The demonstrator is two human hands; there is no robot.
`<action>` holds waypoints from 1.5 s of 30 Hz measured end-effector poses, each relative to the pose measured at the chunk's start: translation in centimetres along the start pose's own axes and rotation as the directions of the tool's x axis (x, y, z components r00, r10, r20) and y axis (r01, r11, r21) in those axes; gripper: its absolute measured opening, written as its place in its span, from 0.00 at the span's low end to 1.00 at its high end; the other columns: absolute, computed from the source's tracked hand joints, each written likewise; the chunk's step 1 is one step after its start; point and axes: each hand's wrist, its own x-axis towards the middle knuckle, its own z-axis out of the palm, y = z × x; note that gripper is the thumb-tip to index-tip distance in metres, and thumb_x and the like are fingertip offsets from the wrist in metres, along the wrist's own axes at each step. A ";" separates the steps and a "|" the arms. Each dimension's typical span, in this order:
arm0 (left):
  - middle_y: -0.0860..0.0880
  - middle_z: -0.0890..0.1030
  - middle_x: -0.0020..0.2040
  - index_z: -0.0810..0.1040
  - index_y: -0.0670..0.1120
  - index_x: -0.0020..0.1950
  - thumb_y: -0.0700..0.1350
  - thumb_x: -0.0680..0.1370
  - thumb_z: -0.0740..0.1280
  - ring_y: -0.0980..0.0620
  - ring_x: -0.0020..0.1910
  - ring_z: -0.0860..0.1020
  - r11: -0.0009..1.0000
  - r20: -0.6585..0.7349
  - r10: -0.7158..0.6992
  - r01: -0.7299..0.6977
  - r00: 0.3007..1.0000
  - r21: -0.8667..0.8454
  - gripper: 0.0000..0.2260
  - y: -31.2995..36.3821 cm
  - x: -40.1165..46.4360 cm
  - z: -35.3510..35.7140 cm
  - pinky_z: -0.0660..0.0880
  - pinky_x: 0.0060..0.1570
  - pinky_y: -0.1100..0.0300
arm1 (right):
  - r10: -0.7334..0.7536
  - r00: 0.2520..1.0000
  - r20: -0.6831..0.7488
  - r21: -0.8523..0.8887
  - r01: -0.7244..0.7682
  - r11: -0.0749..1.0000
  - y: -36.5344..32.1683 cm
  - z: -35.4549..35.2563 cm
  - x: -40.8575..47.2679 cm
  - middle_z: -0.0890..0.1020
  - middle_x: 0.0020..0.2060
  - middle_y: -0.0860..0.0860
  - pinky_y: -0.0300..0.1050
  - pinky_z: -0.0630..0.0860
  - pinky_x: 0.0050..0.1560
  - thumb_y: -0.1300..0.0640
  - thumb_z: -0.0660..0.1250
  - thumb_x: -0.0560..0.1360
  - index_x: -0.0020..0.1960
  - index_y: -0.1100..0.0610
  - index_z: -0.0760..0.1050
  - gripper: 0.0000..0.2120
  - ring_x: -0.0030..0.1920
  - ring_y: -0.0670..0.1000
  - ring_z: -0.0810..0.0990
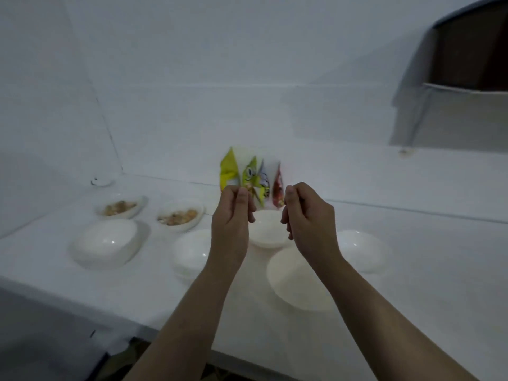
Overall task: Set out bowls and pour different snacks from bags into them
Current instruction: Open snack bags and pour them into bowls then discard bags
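Note:
A crumpled snack bag (254,178), yellow, green and red, hangs in the air above the white table (412,243). My left hand (233,213) pinches its left lower edge and my right hand (305,215) pinches its right lower edge. Below the bag stands an empty white bowl (268,229). Two white bowls at the back left hold snacks: one (121,208) and another (180,217). Further empty white bowls sit at the left (105,243), in the middle (189,251), in front (297,281) and at the right (360,250).
White walls enclose the table at the left and back. A small dark hook-like item (96,182) lies at the back left corner. A brown board under a white cloth (467,50) stands at the upper right. The table's front edge runs along the bottom left.

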 end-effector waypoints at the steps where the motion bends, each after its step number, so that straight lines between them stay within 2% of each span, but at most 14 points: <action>1: 0.45 0.73 0.37 0.70 0.43 0.43 0.43 0.85 0.55 0.50 0.34 0.70 1.000 -0.007 0.006 -0.006 1.000 -0.017 0.12 -1.0 1.7 -1.3 0.68 0.35 0.64 | -0.016 1.000 -0.004 -0.020 0.016 1.000 0.2 2.1 1.2 0.77 0.27 0.53 0.56 0.77 0.31 0.52 0.58 0.83 0.40 0.60 0.71 0.16 0.27 0.55 0.74; 8: 0.49 0.73 0.34 0.70 0.43 0.41 0.44 0.84 0.56 0.51 0.33 0.70 0.999 0.044 0.002 -0.004 0.999 0.054 0.13 -8.9 14.9 -5.7 0.70 0.37 0.51 | 0.061 0.991 -0.115 -0.053 -0.067 0.996 3.1 12.9 9.5 0.76 0.32 0.62 0.61 0.76 0.32 0.49 0.58 0.81 0.41 0.62 0.70 0.18 0.34 0.64 0.75; 11: 0.56 0.72 0.31 0.70 0.44 0.40 0.48 0.83 0.56 0.51 0.32 0.70 0.995 0.029 -0.039 0.036 0.999 0.090 0.14 -12.3 19.8 -5.7 0.74 0.39 0.41 | 0.067 0.986 -0.155 -0.104 -0.083 0.991 4.9 15.3 11.8 0.76 0.29 0.58 0.61 0.77 0.33 0.49 0.58 0.81 0.39 0.59 0.70 0.17 0.31 0.61 0.76; 16: 0.51 0.74 0.39 0.70 0.45 0.42 0.51 0.82 0.58 0.48 0.41 0.73 0.954 -0.023 0.011 -0.003 1.000 0.299 0.13 -16.6 26.7 -4.0 0.71 0.43 0.50 | 0.066 0.979 -0.194 -0.134 -0.093 0.987 7.6 17.6 16.0 0.73 0.25 0.51 0.51 0.78 0.39 0.55 0.58 0.83 0.37 0.60 0.67 0.17 0.24 0.46 0.73; 19: 0.46 0.75 0.49 0.71 0.43 0.48 0.53 0.81 0.59 0.43 0.53 0.73 0.854 0.021 -0.098 0.073 0.995 0.515 0.13 -19.8 31.0 -3.3 0.70 0.51 0.50 | 0.029 0.980 -0.199 -0.190 -0.068 0.980 9.4 18.7 18.3 0.71 0.24 0.56 0.46 0.68 0.51 0.55 0.57 0.82 0.37 0.60 0.65 0.17 0.25 0.56 0.69; 23: 0.43 0.76 0.56 0.70 0.41 0.59 0.58 0.79 0.59 0.41 0.58 0.74 0.636 0.065 -0.309 0.155 0.949 0.756 0.20 -23.1 34.8 -3.2 0.73 0.52 0.49 | 0.039 0.978 -0.207 -0.260 -0.093 0.961 11.2 19.7 20.2 0.68 0.24 0.47 0.45 0.67 0.35 0.56 0.58 0.83 0.36 0.59 0.66 0.17 0.25 0.46 0.66; 27: 0.45 0.77 0.50 0.72 0.42 0.57 0.55 0.80 0.58 0.43 0.51 0.77 0.543 0.137 -0.412 0.122 0.901 0.830 0.17 -25.0 36.2 -3.1 0.71 0.46 0.54 | 0.053 0.976 -0.210 -0.289 -0.113 0.951 12.9 19.9 20.4 0.66 0.23 0.45 0.48 0.71 0.35 0.56 0.59 0.83 0.33 0.53 0.64 0.19 0.24 0.46 0.66; 30: 0.44 0.79 0.50 0.76 0.40 0.53 0.48 0.79 0.56 0.42 0.52 0.77 0.492 0.235 -0.479 0.037 0.846 0.870 0.14 -25.3 36.8 -3.2 0.74 0.50 0.52 | 0.068 0.977 -0.201 -0.289 -0.125 0.949 13.9 19.9 20.2 0.67 0.24 0.47 0.46 0.66 0.29 0.55 0.60 0.82 0.34 0.58 0.66 0.18 0.24 0.46 0.65; 36: 0.38 0.79 0.49 0.71 0.45 0.37 0.44 0.79 0.56 0.40 0.49 0.77 0.596 0.260 -0.398 0.032 0.880 0.803 0.12 -21.4 36.2 -4.0 0.69 0.44 0.56 | 0.079 0.976 -0.204 -0.310 -0.141 0.940 13.4 20.2 20.1 0.67 0.23 0.45 0.46 0.65 0.30 0.55 0.60 0.82 0.32 0.49 0.63 0.20 0.25 0.45 0.68; 38: 0.42 0.77 0.45 0.72 0.44 0.40 0.45 0.80 0.56 0.43 0.45 0.75 0.657 0.242 -0.335 0.041 0.911 0.753 0.12 -18.2 35.5 -4.8 0.67 0.44 0.56 | 0.067 0.976 -0.208 -0.265 -0.122 0.957 12.6 19.9 20.0 0.68 0.24 0.47 0.42 0.65 0.31 0.56 0.60 0.82 0.32 0.53 0.64 0.19 0.25 0.45 0.68; 40: 0.46 0.74 0.37 0.70 0.43 0.38 0.46 0.81 0.56 0.47 0.38 0.73 0.729 0.210 -0.259 0.048 0.943 0.682 0.13 -14.9 34.2 -5.8 0.65 0.39 0.56 | 0.037 0.976 -0.215 -0.199 -0.081 0.977 11.5 19.3 19.7 0.72 0.24 0.54 0.41 0.69 0.42 0.55 0.59 0.82 0.34 0.59 0.66 0.18 0.25 0.49 0.69; 42: 0.48 0.70 0.34 0.68 0.42 0.36 0.48 0.82 0.57 0.51 0.32 0.70 0.815 0.170 -0.196 0.064 0.966 0.576 0.16 -12.0 32.0 -6.3 0.64 0.35 0.57 | -0.001 0.977 -0.213 -0.170 -0.036 0.985 10.5 18.7 19.0 0.73 0.26 0.59 0.52 0.73 0.54 0.52 0.58 0.80 0.36 0.61 0.67 0.18 0.27 0.60 0.70; 43: 0.48 0.70 0.33 0.68 0.42 0.36 0.49 0.82 0.58 0.52 0.31 0.68 0.853 0.154 -0.159 0.057 0.975 0.519 0.16 -10.9 30.6 -6.2 0.64 0.34 0.57 | -0.012 0.978 -0.206 -0.157 -0.021 0.987 9.8 18.3 18.7 0.73 0.26 0.59 0.58 0.73 0.58 0.50 0.57 0.80 0.36 0.61 0.67 0.18 0.27 0.62 0.71; 45: 0.50 0.67 0.30 0.63 0.44 0.33 0.50 0.81 0.60 0.52 0.29 0.65 0.907 0.142 -0.069 0.003 0.988 0.421 0.18 -9.5 27.6 -5.5 0.62 0.32 0.58 | -0.045 0.979 -0.201 -0.147 0.015 0.989 8.6 17.3 17.9 0.73 0.26 0.59 0.54 0.74 0.55 0.50 0.57 0.80 0.36 0.60 0.67 0.18 0.27 0.61 0.71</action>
